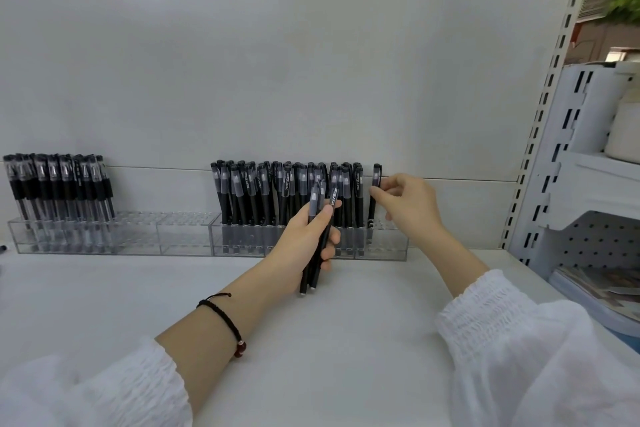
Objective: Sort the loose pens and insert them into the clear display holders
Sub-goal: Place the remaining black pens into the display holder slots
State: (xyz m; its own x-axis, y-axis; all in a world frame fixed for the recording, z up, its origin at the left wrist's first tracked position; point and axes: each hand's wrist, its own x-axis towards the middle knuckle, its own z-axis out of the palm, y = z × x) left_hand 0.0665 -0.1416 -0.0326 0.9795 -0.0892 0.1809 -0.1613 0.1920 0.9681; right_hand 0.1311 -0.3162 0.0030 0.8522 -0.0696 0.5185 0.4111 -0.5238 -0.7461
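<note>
White sleeves (86, 388) frame the view at the bottom; a dark beaded bracelet (225, 319) circles the left wrist.

**Hands.** The left hand (294, 246) is curled round a small bundle of black pens (308, 277) (at least three; the fingers hide any others), held upright in front of the right holder. The right hand (405, 204) pinches a single pen (376, 177) between thumb and fingertips. This pen stands upright, its lower end already down inside the right end of the right holder (391, 246) and just beside the packed rows.

**Holders.** Two long clear holders stand end to end against the back panel (311, 62) on the white shelf (346, 340). The right one carries a dense block of black pens (263, 191) – several dozen, too overlapped for an exact count – filling all but its right end. The left holder (180, 236) has a smaller cluster of clear-barrelled pens (59, 180) at its left end, and the rest of its holes stand unfilled.

**Progress.** Judged from the fill, the black pens are nearly all in: one is being seated and the handful in the left hand remains. A small dark end (2, 248) at the far left edge may be another loose pen – too little shows to tell.

**Surroundings.** One slotted upright (554, 80) bounds the shelf on the right; beyond it are a white rack (588, 184) and a stack of booklets (595, 288).
</note>
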